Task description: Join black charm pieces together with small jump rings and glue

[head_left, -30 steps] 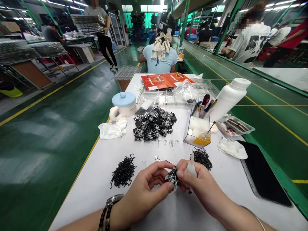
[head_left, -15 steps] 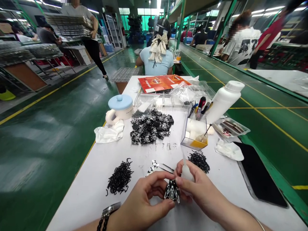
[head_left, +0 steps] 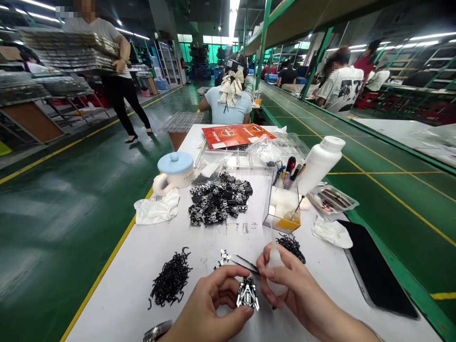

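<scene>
My left hand [head_left: 213, 306] pinches a small black and silver metal part [head_left: 247, 293] between thumb and fingers, just above the white table [head_left: 149, 266]. Beside it, my right hand [head_left: 292, 289] is wrapped round a small white squeeze bottle [head_left: 274, 260] with a thin nozzle pointing up. Thin black tweezers [head_left: 244, 263] and a few loose silver bits [head_left: 221, 257] lie just beyond my fingers. A pile of small black hooks [head_left: 171, 282] lies to the left, and a smaller one [head_left: 292, 248] to the right. Further back sits a heap of black and silver parts [head_left: 219, 202].
A blue-lidded mug [head_left: 174, 173], a white cloth [head_left: 155, 211], a clear box with yellow liquid [head_left: 283, 211], a tall white bottle [head_left: 318, 164], a black tablet [head_left: 377, 270] and a red packet [head_left: 237, 135] share the table. A seated person [head_left: 230, 97] faces away; another person [head_left: 114, 80] carries stacked trays.
Both hands have come lower and nearer to me. The right fingers have drawn away from the metal part, which now rests in the left pinch alone. The tray carrier has walked left.
</scene>
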A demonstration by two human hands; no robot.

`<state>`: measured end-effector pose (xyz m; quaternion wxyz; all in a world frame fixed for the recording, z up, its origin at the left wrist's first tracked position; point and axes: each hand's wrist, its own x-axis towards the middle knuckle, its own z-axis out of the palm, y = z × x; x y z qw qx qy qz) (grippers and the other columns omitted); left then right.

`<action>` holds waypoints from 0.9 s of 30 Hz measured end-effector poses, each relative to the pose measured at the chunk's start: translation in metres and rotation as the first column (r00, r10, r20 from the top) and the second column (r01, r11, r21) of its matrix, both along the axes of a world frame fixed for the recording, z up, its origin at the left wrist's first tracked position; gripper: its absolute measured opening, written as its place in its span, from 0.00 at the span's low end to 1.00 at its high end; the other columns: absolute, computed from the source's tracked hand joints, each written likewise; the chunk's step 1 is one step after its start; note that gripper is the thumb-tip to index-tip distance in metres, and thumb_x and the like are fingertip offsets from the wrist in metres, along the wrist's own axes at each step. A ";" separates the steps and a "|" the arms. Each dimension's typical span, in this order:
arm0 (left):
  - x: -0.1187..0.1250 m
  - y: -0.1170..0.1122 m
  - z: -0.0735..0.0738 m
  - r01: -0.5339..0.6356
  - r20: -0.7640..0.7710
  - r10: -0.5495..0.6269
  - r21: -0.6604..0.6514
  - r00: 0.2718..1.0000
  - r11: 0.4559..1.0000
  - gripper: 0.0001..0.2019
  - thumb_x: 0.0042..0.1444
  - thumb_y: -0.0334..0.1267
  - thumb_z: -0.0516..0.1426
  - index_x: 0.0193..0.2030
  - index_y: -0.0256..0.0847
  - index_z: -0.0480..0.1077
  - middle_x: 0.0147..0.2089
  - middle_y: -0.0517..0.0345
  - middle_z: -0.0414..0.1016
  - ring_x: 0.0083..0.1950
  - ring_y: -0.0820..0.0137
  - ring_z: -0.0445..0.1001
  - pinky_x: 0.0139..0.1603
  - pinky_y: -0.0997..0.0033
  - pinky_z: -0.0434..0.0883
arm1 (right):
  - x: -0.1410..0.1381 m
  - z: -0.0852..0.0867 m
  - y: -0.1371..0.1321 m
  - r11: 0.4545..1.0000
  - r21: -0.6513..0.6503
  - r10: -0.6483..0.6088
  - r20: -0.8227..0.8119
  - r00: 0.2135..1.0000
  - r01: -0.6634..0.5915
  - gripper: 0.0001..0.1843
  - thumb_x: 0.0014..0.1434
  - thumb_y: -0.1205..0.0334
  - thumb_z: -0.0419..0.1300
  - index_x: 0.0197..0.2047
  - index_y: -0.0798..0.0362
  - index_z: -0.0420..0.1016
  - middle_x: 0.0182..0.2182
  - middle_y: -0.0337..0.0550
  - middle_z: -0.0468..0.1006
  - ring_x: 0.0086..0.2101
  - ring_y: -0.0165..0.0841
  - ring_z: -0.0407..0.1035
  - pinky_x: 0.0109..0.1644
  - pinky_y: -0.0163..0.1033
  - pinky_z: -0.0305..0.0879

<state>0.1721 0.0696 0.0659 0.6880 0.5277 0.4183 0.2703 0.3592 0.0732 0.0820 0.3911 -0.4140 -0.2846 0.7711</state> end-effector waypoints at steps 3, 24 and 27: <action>0.000 0.000 -0.001 -0.002 -0.018 0.003 0.013 1.000 1.000 0.18 0.48 0.34 0.61 0.48 0.41 0.66 0.35 0.56 0.75 0.37 0.71 0.73 0.41 0.74 0.69 | 0.001 -0.001 0.000 1.000 0.000 -0.001 -0.008 1.000 0.001 0.13 0.51 0.62 0.59 0.36 0.52 0.57 0.33 0.35 0.65 0.21 0.21 0.60 0.23 0.30 0.49; -0.014 0.008 0.025 0.541 -0.763 0.009 0.466 0.646 0.700 0.13 0.47 0.34 0.60 0.42 0.42 0.70 0.48 0.50 0.67 0.50 0.57 0.61 0.51 0.54 0.61 | 0.001 -0.005 0.004 0.994 0.109 -0.025 0.218 0.976 0.001 0.19 0.54 0.48 0.61 0.35 0.54 0.59 0.25 0.36 0.65 0.26 0.24 0.59 0.25 0.27 0.57; -0.019 0.012 0.029 0.578 -0.776 0.023 0.488 0.630 0.654 0.16 0.44 0.35 0.63 0.42 0.43 0.70 0.48 0.51 0.68 0.49 0.58 0.62 0.51 0.55 0.62 | 0.003 -0.008 0.006 0.994 0.113 -0.013 0.221 0.975 -0.012 0.21 0.54 0.47 0.61 0.35 0.54 0.59 0.25 0.37 0.65 0.26 0.23 0.58 0.26 0.27 0.56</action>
